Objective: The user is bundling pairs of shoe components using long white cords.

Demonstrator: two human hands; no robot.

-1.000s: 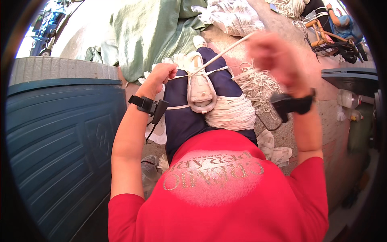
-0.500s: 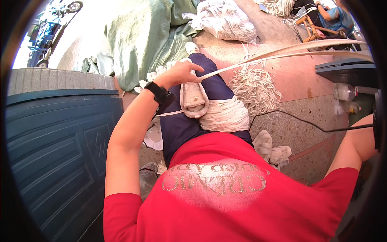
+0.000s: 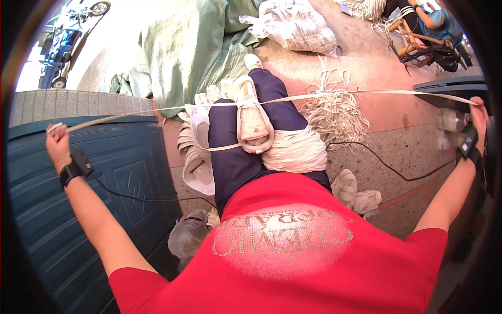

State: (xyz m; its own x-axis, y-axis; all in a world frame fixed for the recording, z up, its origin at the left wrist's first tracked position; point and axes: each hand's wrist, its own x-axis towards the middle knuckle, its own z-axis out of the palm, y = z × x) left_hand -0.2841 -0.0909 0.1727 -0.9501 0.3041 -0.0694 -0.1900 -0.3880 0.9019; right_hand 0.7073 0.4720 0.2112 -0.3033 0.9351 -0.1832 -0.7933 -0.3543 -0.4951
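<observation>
A long cream flat lace [image 3: 366, 92] is pulled wide across my lap, stretched from one hand to the other. Its left end is gripped in the closed fingers of my left hand [image 3: 58, 146], out by the blue door. At the far right my right hand [image 3: 478, 116] pinches the other end. Beneath the lace, a cream shoe upper [image 3: 255, 123] rests on my dark trousers, between the thighs. A thick bundle of cream laces [image 3: 294, 152] lies over my right thigh. More white shoe uppers [image 3: 198, 172] are stacked beside my left leg.
A loose heap of laces [image 3: 334, 112] lies on the floor ahead right. White plastic sack [image 3: 295, 26] and green tarp [image 3: 180, 57] are farther off. Blue door panels [image 3: 89, 172] stand at my left. Black cables run from both wristbands. Another person [image 3: 442, 23] sits at far right.
My left hand has swung from above the shoe upper out to the far left, drawing the lace along. My right hand has come into view at the right, and the lace now spans my lap.
</observation>
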